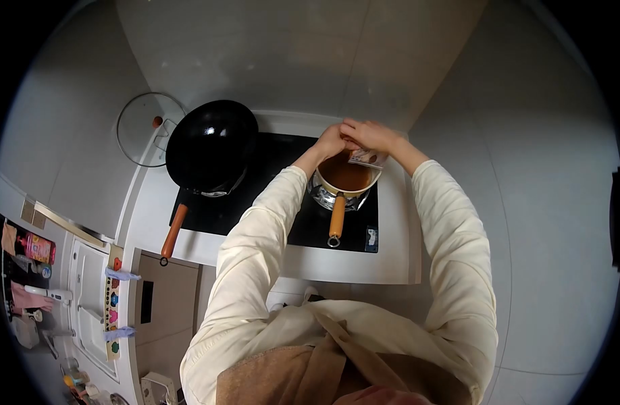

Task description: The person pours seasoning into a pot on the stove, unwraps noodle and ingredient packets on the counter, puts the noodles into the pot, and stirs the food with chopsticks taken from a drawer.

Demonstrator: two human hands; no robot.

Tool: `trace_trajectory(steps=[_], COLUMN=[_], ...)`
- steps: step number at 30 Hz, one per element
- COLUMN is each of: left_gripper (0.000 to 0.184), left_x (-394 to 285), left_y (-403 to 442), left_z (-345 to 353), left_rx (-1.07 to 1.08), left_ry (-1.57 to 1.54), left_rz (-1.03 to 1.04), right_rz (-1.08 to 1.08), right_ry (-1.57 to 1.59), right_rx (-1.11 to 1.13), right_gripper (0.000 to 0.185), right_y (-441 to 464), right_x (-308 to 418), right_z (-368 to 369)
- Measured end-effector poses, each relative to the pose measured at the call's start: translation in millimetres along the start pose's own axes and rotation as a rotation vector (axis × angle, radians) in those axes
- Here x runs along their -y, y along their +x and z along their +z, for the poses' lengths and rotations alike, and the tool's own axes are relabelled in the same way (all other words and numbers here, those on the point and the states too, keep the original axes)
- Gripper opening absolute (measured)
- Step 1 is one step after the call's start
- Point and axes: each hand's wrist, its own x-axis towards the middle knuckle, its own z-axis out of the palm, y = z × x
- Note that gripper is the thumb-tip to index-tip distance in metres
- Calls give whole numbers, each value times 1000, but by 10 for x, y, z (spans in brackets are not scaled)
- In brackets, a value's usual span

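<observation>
Above a small saucepan (348, 177) of brown liquid, my two hands meet. My left hand (330, 142) is closed, its fingertips pinched at the upper edge of a small printed packet (369, 158). From the other side my right hand (372, 136) is also closed on that packet, which hangs over the pan's right rim. The exact grip of the fingertips is partly hidden where the hands overlap. The saucepan's light wooden handle (337, 214) points toward me, and the pan stands on the right burner of the black cooktop (310, 233).
A black wok (212, 145) with a reddish wooden handle (175, 231) is on the left burner. Behind it a glass lid (138, 129) leans at the wall. Grey wall panels stand behind and right. Further left are a sink (92, 304) and a pink package (38, 248).
</observation>
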Motion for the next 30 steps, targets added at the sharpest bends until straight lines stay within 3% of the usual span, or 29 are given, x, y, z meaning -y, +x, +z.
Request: trace_trajectory(steps=[4,5,7,10,13,16,19,25,28,30], left_gripper=[11,9,11,12,10,9,9,13,16,19], left_x=[258,271,261,187,245,247,311,384,298,330], left_y=[89,83,43,-19,19,26,-11,-23,-24,12], left_z=[-65,-75,-81,-121,-166,-169,-163,-110,-71,-89], left_rx=[-17,-35,-74,-112,-144,-137,-127,-102,-103,-92], left_ry=[149,184,102,22,-79,-141,-173,-222,-167,-115], left_rz=[-25,-38,-42,-46,-57,-68,-120,-135,-158,-165], right_rz=[52,161,378,469,560,617,704,609,664,607], right_ry=[388,461,606,980,1208,1264,1120,780,614,717], right_rx=[-322,-317,-305,-429,-556,-591,-643,-695,-483,-459], right_gripper=[21,27,38,52,49,32,20,20,18,19], right_y=[-67,-106,-225,-456,-624,-639,-644,-593,-561,-522], right_x=[-146,-186,-313,-479,-478,-446,-468,-424,-320,-221], right_z=[170,185,245,440,661,837,875,749,519,379])
